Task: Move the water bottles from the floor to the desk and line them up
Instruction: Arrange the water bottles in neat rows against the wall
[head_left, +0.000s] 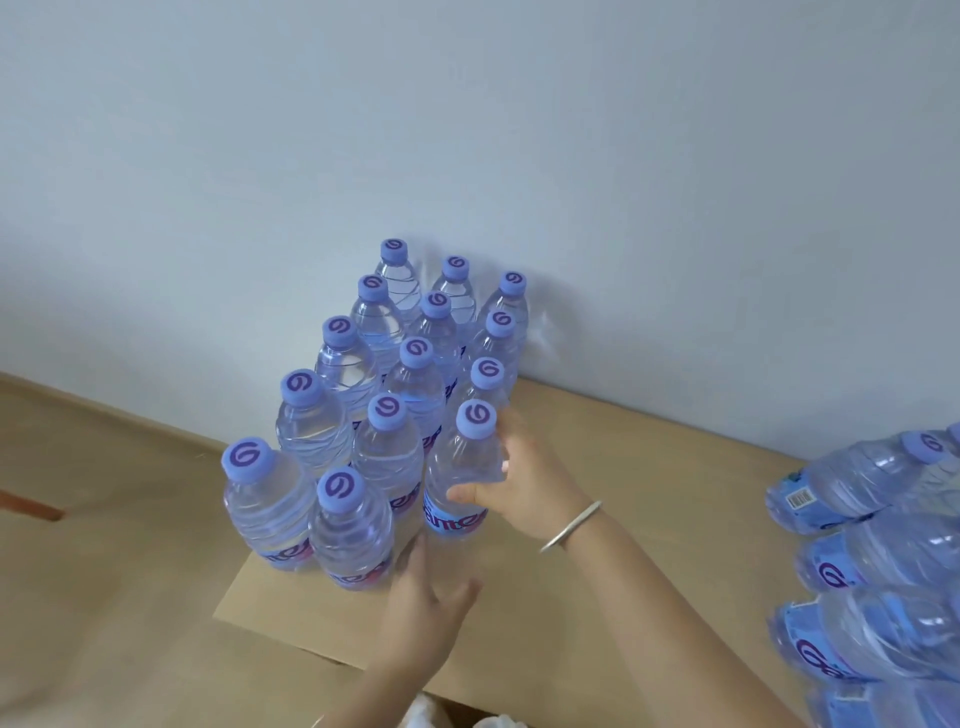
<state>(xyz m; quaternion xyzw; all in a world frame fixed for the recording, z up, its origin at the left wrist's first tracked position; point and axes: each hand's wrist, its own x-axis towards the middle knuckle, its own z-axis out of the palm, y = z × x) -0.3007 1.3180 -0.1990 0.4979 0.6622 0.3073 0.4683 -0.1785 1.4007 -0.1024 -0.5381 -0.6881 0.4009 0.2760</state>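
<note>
Thirteen clear water bottles (387, 395) with lilac caps bearing a purple swirl stand upright on the light wooden tabletop (597, 551), long axes vertical, caps pointing up. They form three rows running away from the camera toward the pale wall (467, 130), packed close, shoulders nearly touching. Blue labels with purple lettering wrap their lower bodies.

The right hand (524, 483), a silver bangle (571, 525) on its wrist, holds the nearest bottle of the right-hand row (460, 467), its fingers (511, 426) curled round the far side and the thumb across the label. The left hand (426, 608) reaches toward that bottle's base, its fingers held straight and together; I cannot tell whether they touch it.

At the right edge, more bottles (883, 545) lie on their sides in a stack, long axes roughly horizontal.
</note>
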